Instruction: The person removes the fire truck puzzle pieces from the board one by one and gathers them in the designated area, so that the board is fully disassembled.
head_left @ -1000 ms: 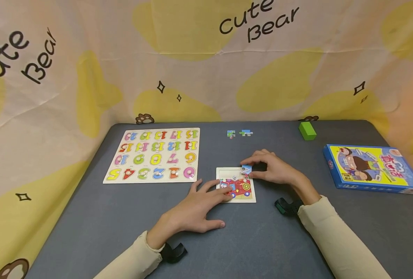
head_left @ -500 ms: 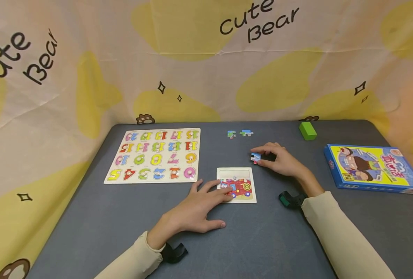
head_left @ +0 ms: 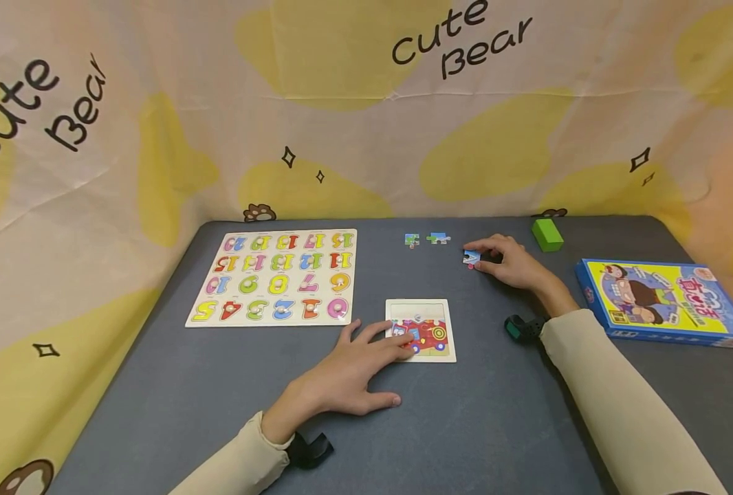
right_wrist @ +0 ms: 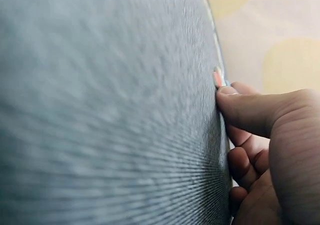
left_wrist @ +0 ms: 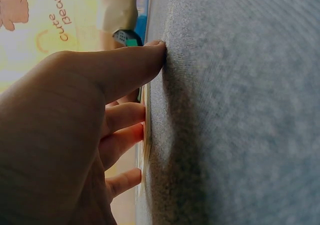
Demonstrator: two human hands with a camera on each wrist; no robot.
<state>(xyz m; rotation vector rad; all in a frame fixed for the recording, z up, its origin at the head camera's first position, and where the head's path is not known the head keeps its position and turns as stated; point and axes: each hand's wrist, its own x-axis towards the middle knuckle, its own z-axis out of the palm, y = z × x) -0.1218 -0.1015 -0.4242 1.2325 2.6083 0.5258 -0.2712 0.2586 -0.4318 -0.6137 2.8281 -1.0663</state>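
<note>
My right hand [head_left: 511, 263] pinches a small blue jigsaw piece [head_left: 472, 258] between thumb and fingers, close over the table behind and to the right of the puzzle tray. In the right wrist view only the edge of that piece [right_wrist: 218, 78] shows past the thumb. My left hand [head_left: 351, 375] lies with spread fingers on the left part of the white-framed puzzle tray [head_left: 422, 306]. A red vehicle picture [head_left: 431, 332] fills its lower half, partly hidden by those fingers. In the left wrist view the fingertips [left_wrist: 134, 112] rest at the tray's edge.
Two jigsaw pieces, one small [head_left: 412, 239] and one wider [head_left: 439, 238], lie at the back. A number board [head_left: 270, 278] is on the left. At the right are a green block [head_left: 547, 235] and a blue-and-yellow box [head_left: 666, 302]. A printed cloth [head_left: 366, 137] hangs behind the table.
My right hand has carried the jigsaw piece from the tray's upper right corner backward and to the right. My left hand has stayed on the tray.
</note>
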